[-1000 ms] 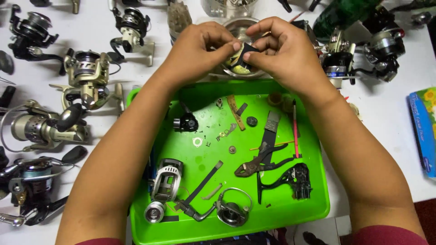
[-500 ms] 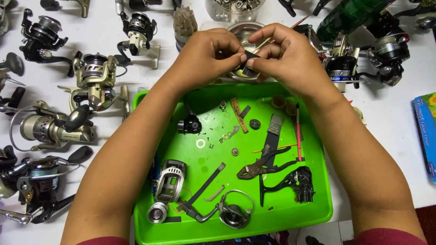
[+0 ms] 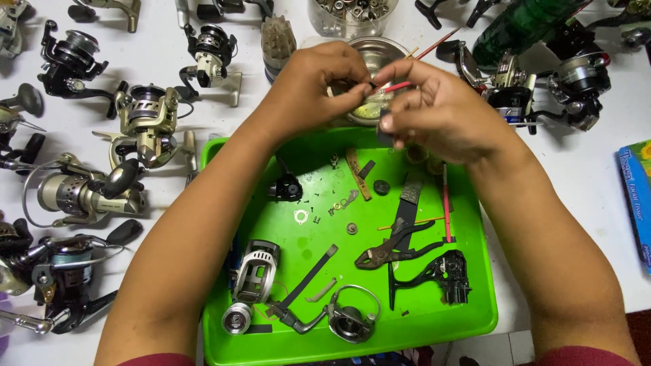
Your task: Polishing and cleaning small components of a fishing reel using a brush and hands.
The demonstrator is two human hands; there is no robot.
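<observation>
My left hand [image 3: 315, 85] pinches a small part above the metal bowl [image 3: 371, 51], at the far edge of the green tray [image 3: 468, 318]. My right hand [image 3: 441, 112] holds a thin red brush [image 3: 417, 54] whose tip meets that part; a small dark piece shows under its fingers. The part itself is mostly hidden by the fingertips. On the tray lie a silver reel spool [image 3: 256, 274], a bail arm with rotor [image 3: 346, 318], rusty pliers [image 3: 390, 251], a black reel body [image 3: 451, 274], a black reel part [image 3: 285, 188], a red stick [image 3: 445, 203] and small washers and screws [image 3: 302, 215].
Several fishing reels [image 3: 146, 125] lie on the white table to the left and at the back. More reels [image 3: 576, 78] and a green bottle [image 3: 522, 24] sit at the back right. A jar of small parts [image 3: 349, 13] stands behind the bowl. A blue box [image 3: 637, 196] is at the right edge.
Both hands have stayed together over the bowl, shifting slightly. The red brush now shows clearly in my right hand with its tip at the part held by my left fingers.
</observation>
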